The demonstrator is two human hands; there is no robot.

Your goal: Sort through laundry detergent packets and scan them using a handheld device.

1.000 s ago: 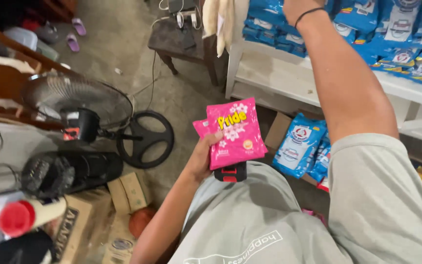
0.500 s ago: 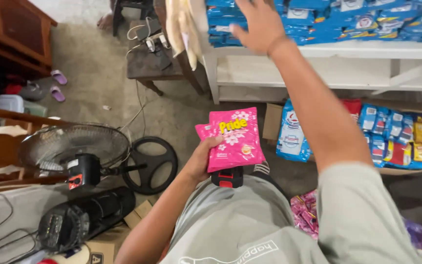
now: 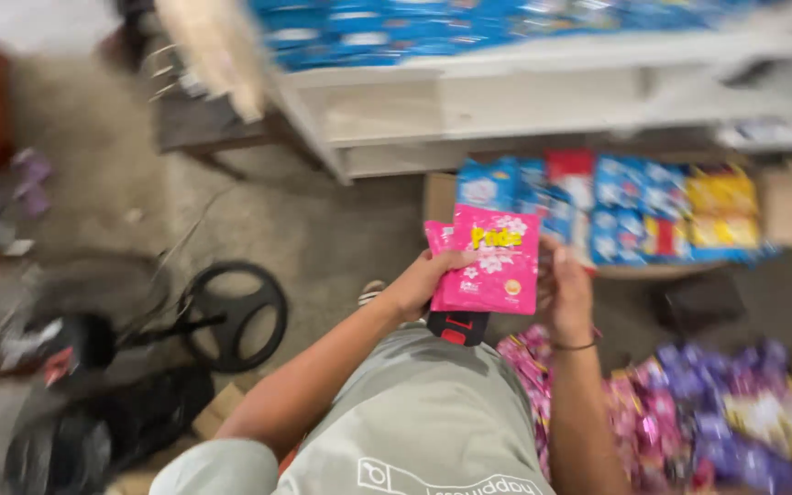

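My left hand (image 3: 417, 283) grips a small stack of pink sachets (image 3: 488, 259) with a flower print, held upright in front of my chest. A black and red object (image 3: 458, 327) pokes out just below the packets; the frame does not show what holds it. My right hand (image 3: 566, 289) has come up to the right edge of the pink sachets, fingers apart and touching or nearly touching them. A thin band circles my right wrist. The whole frame is blurred by motion.
A white shelf unit (image 3: 469, 101) with blue packets on top stands ahead. Blue, red and yellow packets (image 3: 634, 206) fill its lower level. Pink and purple sachets (image 3: 717, 412) are piled at lower right. A floor fan with a round black base (image 3: 233, 314) lies at left.
My right arm has dropped from the top shelf down to the right edge of the pink sachets. The camera has swung right and down, and the view is now blurred.
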